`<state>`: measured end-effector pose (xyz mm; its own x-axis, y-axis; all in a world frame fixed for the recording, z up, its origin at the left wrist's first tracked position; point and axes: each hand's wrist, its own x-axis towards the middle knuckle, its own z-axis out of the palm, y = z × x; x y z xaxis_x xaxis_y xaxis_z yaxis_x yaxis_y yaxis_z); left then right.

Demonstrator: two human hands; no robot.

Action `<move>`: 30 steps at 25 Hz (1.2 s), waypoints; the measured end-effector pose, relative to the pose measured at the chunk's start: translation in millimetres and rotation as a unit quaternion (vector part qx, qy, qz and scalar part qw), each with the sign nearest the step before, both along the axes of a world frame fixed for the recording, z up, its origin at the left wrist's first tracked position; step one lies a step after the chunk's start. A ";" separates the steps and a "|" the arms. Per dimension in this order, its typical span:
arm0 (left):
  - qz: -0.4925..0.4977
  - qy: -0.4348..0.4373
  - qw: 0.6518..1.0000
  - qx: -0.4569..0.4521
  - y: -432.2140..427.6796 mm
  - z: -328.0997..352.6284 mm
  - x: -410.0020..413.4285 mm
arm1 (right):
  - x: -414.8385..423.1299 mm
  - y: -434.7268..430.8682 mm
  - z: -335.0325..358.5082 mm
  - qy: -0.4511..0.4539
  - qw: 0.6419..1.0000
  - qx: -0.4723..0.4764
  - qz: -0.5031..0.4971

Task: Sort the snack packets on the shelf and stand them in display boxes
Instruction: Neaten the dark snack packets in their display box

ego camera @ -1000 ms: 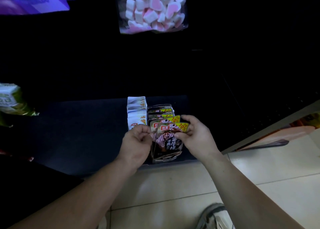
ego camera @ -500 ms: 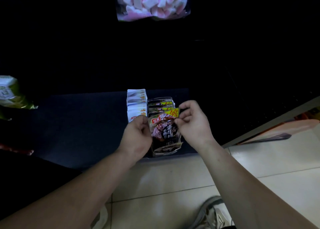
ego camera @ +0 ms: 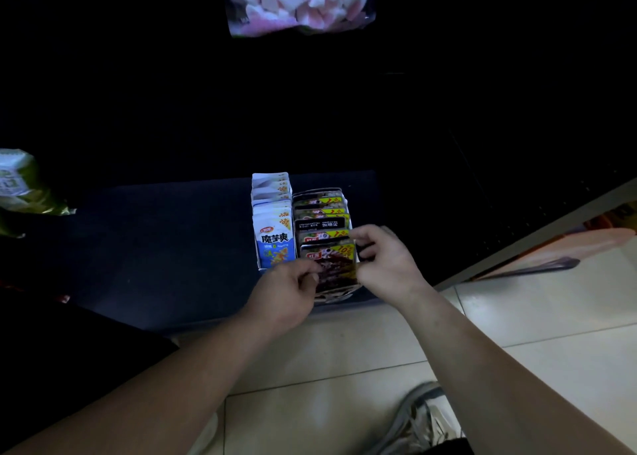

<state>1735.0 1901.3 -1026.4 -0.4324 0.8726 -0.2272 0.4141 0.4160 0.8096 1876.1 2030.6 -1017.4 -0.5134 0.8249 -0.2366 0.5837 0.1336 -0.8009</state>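
Two display boxes stand side by side on the dark shelf [ego camera: 165, 248]. The left box holds a row of upright blue-and-white snack packets [ego camera: 274, 237]. The right box [ego camera: 336, 296] holds several dark packets with yellow corners. The front dark packet [ego camera: 332, 265] stands upright at the front of that row. My left hand [ego camera: 286, 292] pinches its left edge. My right hand [ego camera: 386, 261] grips its right edge with curled fingers. The lower part of the packet is hidden behind my hands.
A clear bag of pink and white marshmallows [ego camera: 300, 1] hangs above. A green-and-white bag [ego camera: 20, 182] lies at the shelf's far left. A lower shelf edge [ego camera: 537, 227] runs diagonally at right. Pale floor tiles [ego camera: 534, 316] and a shoe [ego camera: 424, 416] are below.
The front dark packet has gone from tilted and raised to standing lower in the right box. My left hand slid down, uncovering the front blue-and-white packet.
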 end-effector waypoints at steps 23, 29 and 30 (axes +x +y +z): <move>0.009 -0.014 0.998 0.059 -13.0 -9.8 3.2 | 5.3 14.1 9.6 -0.064 0.989 -0.126 0.035; 0.014 -0.094 0.995 0.035 -15.8 -14.4 2.3 | -15.7 16.6 -1.5 -0.045 0.999 0.019 0.000; 0.013 -0.101 0.994 0.038 -17.0 -15.2 2.1 | -19.8 16.5 -2.2 -0.053 0.998 0.014 0.005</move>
